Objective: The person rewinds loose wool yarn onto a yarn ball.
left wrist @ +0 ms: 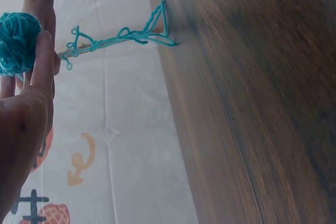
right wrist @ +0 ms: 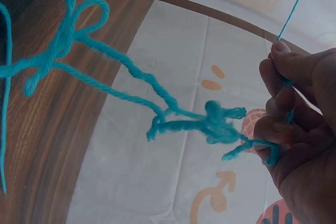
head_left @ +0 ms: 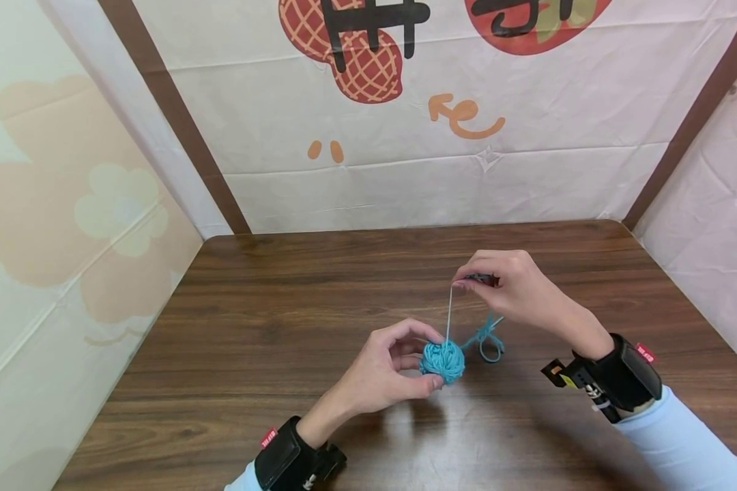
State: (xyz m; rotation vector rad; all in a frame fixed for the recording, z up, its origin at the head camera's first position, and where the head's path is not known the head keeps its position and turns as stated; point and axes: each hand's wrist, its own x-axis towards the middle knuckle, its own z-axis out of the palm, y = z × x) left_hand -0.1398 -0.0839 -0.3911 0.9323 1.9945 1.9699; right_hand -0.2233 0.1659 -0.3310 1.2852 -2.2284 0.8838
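A small turquoise ball of yarn (head_left: 443, 361) is held between the thumb and fingers of my left hand (head_left: 387, 361), above the table; the left wrist view shows the ball (left wrist: 18, 43) at its left edge. Up and to the right, my right hand (head_left: 512, 283) pinches the strand (head_left: 449, 310), which runs taut down to the top of the ball. More yarn passes through the curled fingers of the right hand (right wrist: 304, 98). From there a knotted, looped length of yarn (right wrist: 194, 121) trails off, and its loops (head_left: 488, 341) show to the right of the ball.
Under both hands is a dark brown wooden table (head_left: 252, 354). A white cloth (head_left: 393, 191) with printed pictures hangs behind its far edge, with further cloth at the left (head_left: 98, 307) and right sides. Each wrist wears a black strap (head_left: 629, 375) with a small camera.
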